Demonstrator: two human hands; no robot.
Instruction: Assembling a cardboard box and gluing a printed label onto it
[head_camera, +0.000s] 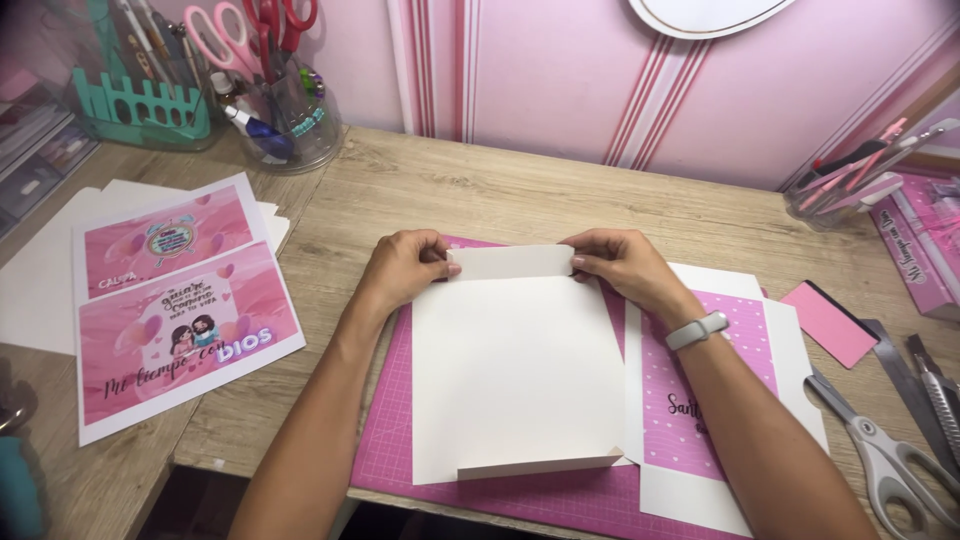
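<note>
White card (517, 375) lies on the pink mat (390, 440); left hand (403, 268) and right hand (620, 262) pinch its folded far flap (510, 261). Press evenly along the crease, keeping corners aligned.

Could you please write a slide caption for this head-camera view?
Both hands, left and right, fold the top flap of a white card sheet on a pink cutting mat.
</note>
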